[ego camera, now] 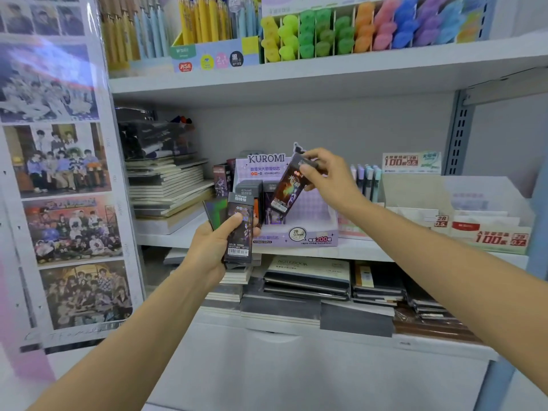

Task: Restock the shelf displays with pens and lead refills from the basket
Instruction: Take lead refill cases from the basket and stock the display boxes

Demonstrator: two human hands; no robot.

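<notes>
My left hand point(213, 247) grips a small stack of dark lead refill boxes point(238, 232) in front of the middle shelf, thumb across the top box. My right hand point(329, 179) pinches one more dark refill box point(289, 186) by its upper end and holds it tilted over the purple Kuromi display box point(308, 235). A few refill boxes point(249, 188) stand inside that display at its left side. The basket is not in view.
Stacked notebooks point(169, 188) lie left of the display. A green and white lead refill display point(486, 232) and pastel pens point(366, 179) stand to the right. The upper shelf point(326, 75) carries pens and coloured highlighters. More notebooks point(308, 277) fill the lower shelf. Posters point(59, 173) cover the left panel.
</notes>
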